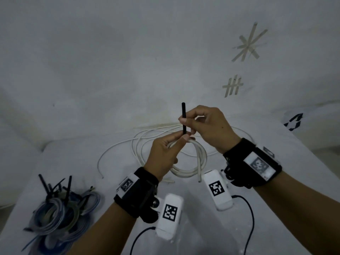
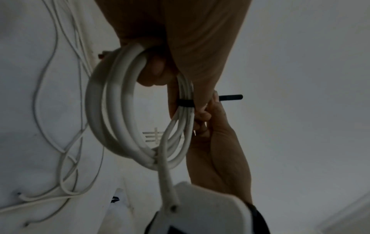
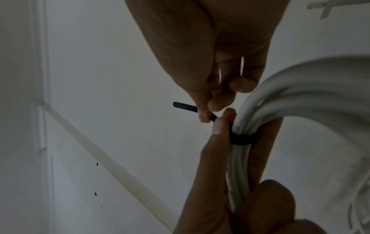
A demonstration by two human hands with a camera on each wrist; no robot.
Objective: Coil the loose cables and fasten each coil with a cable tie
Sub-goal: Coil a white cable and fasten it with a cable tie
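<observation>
A white cable coil point(image 1: 195, 162) hangs from my left hand point(image 1: 181, 140), which grips the bundle at its top. A black cable tie point(image 1: 183, 115) is looped round the bundle; its band point(image 2: 185, 102) shows tight on the strands in the left wrist view. My right hand point(image 1: 186, 120) pinches the tie's tail, which sticks up between finger and thumb. In the right wrist view the tail point(image 3: 184, 106) points left and the band point(image 3: 241, 139) sits under my left thumb point(image 3: 217, 137). The coil's free end point(image 1: 199, 178) hangs down.
Loose white cables point(image 1: 128, 144) lie spread on the white table point(image 1: 73, 159) behind the coil. A pile of blue and grey coils with black ties point(image 1: 60, 214) sits at the front left. Tape marks point(image 1: 248, 45) are on the wall.
</observation>
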